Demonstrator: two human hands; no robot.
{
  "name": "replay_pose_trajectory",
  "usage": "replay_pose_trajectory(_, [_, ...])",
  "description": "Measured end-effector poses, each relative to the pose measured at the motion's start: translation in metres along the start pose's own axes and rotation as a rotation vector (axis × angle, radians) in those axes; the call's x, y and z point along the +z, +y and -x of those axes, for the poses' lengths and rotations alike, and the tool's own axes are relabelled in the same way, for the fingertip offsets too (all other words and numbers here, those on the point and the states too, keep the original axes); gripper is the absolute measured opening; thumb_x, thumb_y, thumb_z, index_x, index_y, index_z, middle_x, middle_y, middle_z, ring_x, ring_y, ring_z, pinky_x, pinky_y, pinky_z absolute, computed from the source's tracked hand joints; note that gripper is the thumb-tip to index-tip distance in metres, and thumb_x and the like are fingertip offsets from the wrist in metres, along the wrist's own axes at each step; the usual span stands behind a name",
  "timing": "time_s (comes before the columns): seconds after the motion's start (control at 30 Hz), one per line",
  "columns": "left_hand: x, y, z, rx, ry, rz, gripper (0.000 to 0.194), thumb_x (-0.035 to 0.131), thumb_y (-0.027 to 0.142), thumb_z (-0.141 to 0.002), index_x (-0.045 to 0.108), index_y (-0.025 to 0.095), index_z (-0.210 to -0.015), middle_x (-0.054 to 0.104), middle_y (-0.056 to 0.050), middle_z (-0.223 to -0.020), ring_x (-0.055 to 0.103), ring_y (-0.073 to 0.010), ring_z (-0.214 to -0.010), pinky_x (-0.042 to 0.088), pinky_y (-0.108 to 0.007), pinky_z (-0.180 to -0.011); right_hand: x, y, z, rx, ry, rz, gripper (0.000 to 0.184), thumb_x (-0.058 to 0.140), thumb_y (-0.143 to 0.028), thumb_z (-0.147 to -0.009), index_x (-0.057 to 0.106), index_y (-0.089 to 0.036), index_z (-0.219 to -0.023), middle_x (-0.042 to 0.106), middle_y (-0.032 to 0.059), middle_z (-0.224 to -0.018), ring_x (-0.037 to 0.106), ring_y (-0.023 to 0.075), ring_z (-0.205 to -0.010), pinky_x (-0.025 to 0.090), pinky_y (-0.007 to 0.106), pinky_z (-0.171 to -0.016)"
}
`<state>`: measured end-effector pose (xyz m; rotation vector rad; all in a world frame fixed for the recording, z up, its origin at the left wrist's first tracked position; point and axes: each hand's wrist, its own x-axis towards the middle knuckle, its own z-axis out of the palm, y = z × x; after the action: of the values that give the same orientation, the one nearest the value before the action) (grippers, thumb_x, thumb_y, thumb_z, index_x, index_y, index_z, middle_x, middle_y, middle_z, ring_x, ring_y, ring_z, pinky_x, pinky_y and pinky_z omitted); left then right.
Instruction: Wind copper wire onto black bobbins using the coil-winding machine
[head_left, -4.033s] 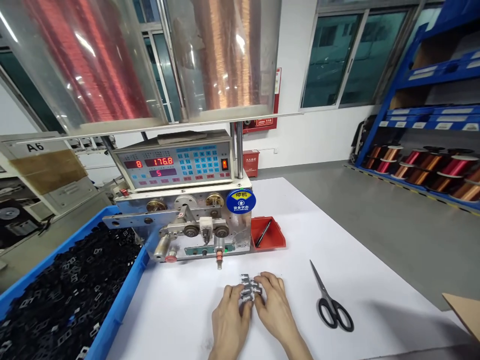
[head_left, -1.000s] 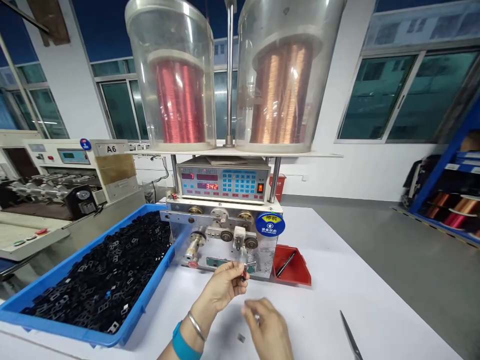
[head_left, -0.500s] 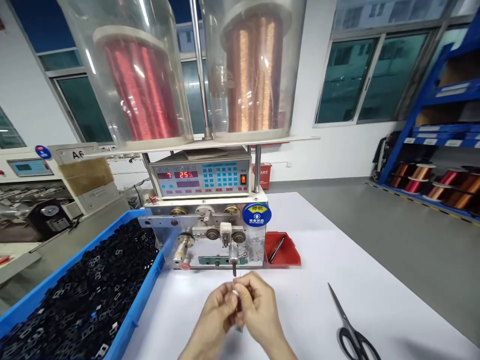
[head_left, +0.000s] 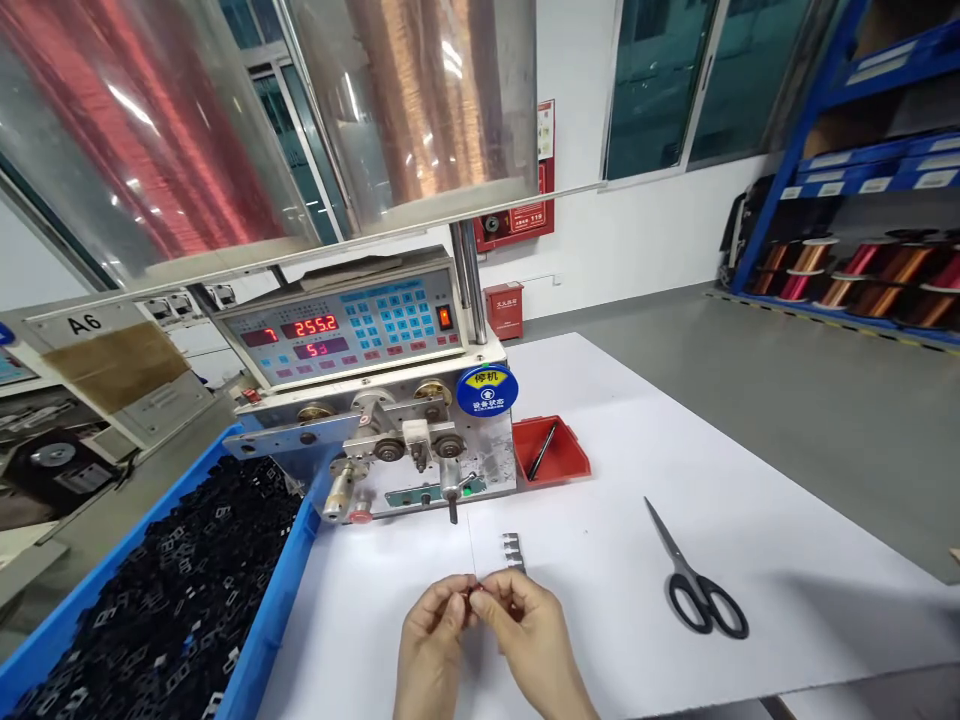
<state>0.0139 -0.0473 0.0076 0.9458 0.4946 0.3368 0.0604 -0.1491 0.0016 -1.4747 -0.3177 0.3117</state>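
Close together over the white tabletop, my left hand [head_left: 435,625] and my right hand [head_left: 525,625] pinch a small red piece [head_left: 475,591] between their fingertips. It looks like a bit of wound wire, but the fingers cover most of it. A thin wire [head_left: 472,545] rises from the fingertips. Just beyond my right fingers lies a grey toothed metal strip [head_left: 512,548], partly hidden by that hand. In front of my hands stands the coil winding machine [head_left: 491,460], its short dark spindle [head_left: 454,510] pointing down toward me.
Black-handled scissors [head_left: 694,580] lie on the right. A red bin [head_left: 574,455] with a black pen-like stick [head_left: 542,452] sits beside the machine. A blue crate [head_left: 281,610] of small black parts fills the left. Large wire spools [head_left: 420,90] stand above the control panel [head_left: 352,325].
The view has turned to the right and tilted. My hands now sit farther from the spindle. A toothed metal strip and a thin wire show clearly, and the panel's lower display has lit.
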Motion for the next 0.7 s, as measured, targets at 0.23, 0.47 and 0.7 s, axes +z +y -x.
replay_pose_trajectory(0.23, [0.001, 0.007, -0.008, -0.151, -0.075, -0.016, 0.043, 0.088, 0.035, -0.043, 0.077, 0.016, -0.080, 0.071, -0.007, -0.075, 0.057, -0.0110, -0.061, 0.045, -0.025, -0.065, -0.017, -0.016, -0.009, -0.096, -0.131, 0.151, 0.030, 0.052, -0.041, -0.084, 0.066, -0.018, -0.072, 0.064, 0.0034, -0.069, 0.059, 0.0162, -0.065, 0.046, 0.026, -0.060])
replay_pose_trajectory(0.47, [0.002, 0.011, -0.010, -0.103, -0.187, -0.100, 0.035, 0.085, 0.036, -0.051, 0.076, 0.015, -0.078, 0.066, -0.003, -0.063, 0.054, -0.0097, -0.058, 0.043, -0.025, -0.066, -0.021, -0.005, -0.020, -0.044, -0.171, 0.154, 0.037, 0.053, -0.042, -0.082, 0.065, -0.017, -0.058, 0.063, 0.0029, -0.062, 0.058, 0.0163, -0.062, 0.046, 0.028, -0.062])
replay_pose_trajectory(0.7, [-0.003, 0.015, -0.007, -0.079, -0.181, -0.165, 0.037, 0.084, 0.035, -0.053, 0.073, 0.017, -0.084, 0.069, -0.005, -0.076, 0.059, -0.0132, -0.063, 0.045, -0.026, -0.063, -0.066, -0.005, -0.012, -0.161, 0.070, 0.535, 0.023, 0.051, -0.036, -0.082, 0.064, -0.021, -0.071, 0.059, 0.0036, -0.070, 0.054, 0.0177, -0.064, 0.044, 0.030, -0.062])
